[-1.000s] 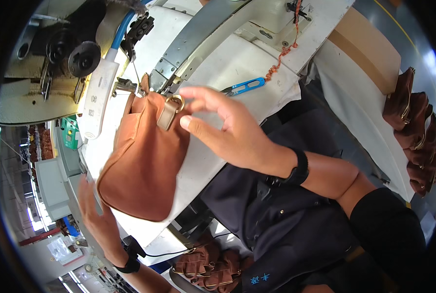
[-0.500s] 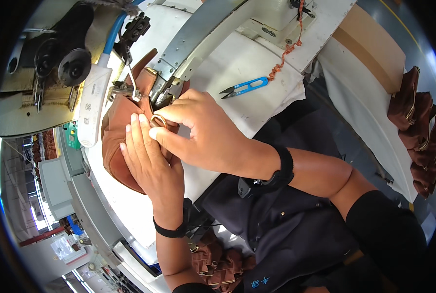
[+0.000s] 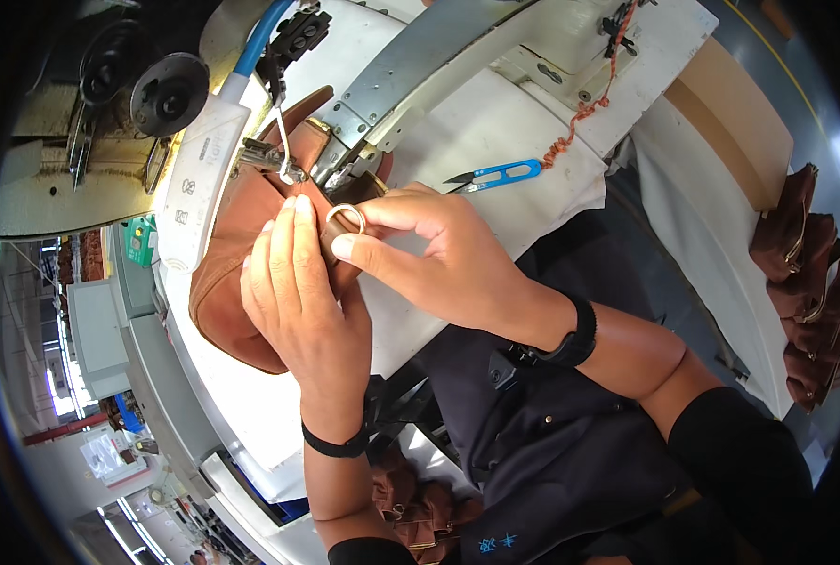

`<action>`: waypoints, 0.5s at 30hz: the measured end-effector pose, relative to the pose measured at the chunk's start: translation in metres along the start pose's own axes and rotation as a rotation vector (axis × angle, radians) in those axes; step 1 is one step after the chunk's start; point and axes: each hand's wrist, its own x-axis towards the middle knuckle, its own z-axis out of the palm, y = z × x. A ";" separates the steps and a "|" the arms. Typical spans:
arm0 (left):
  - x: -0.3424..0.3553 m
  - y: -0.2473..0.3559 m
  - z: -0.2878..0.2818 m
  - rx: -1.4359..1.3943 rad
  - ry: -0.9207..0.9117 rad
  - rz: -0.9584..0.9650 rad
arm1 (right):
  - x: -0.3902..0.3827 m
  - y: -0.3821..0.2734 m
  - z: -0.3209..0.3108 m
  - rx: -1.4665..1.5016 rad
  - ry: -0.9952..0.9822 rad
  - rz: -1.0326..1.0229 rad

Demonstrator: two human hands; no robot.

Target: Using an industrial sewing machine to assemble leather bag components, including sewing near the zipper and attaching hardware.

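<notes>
A brown bag piece [image 3: 227, 273], fabric or leather, lies under the sewing machine's presser foot [image 3: 293, 174]. Flat on it rests my left hand [image 3: 307, 292], fingers stretched out side by side, their tips just short of the foot. To its right, my right hand [image 3: 448, 250] pinches a short brown strap tab [image 3: 338, 229] between thumb and forefinger. A gold ring [image 3: 346, 209] stands up from this tab, next to the fingertips. The right hand's other fingers are curled, and what lies beneath them is hidden.
Blue thread snips [image 3: 500, 175] on a coiled orange cord lie right of the machine arm [image 3: 420, 71]. A white lamp [image 3: 203, 179] hangs at the left. Brown zipped pieces [image 3: 801, 282] are piled at far right; more brown pieces [image 3: 420, 513] sit below the table edge.
My right hand has tilted the ring and tab, so the ring now shows as a rounder circle. The left hand stays flat on the piece. The whole view has shifted slightly.
</notes>
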 end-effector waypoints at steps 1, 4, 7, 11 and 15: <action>0.000 0.003 0.001 -0.077 0.024 -0.040 | -0.002 0.003 0.000 -0.035 -0.002 -0.004; 0.006 0.008 0.005 -0.192 0.074 -0.066 | -0.007 0.005 -0.001 -0.074 -0.014 0.001; 0.005 0.006 0.009 -0.131 0.111 -0.046 | -0.007 -0.001 -0.007 -0.022 -0.065 0.074; 0.007 0.003 0.010 -0.189 0.151 -0.032 | 0.007 -0.004 -0.014 -0.079 -0.023 0.032; 0.005 -0.005 0.016 -0.265 0.179 -0.031 | 0.050 -0.026 -0.020 -0.397 0.113 -0.121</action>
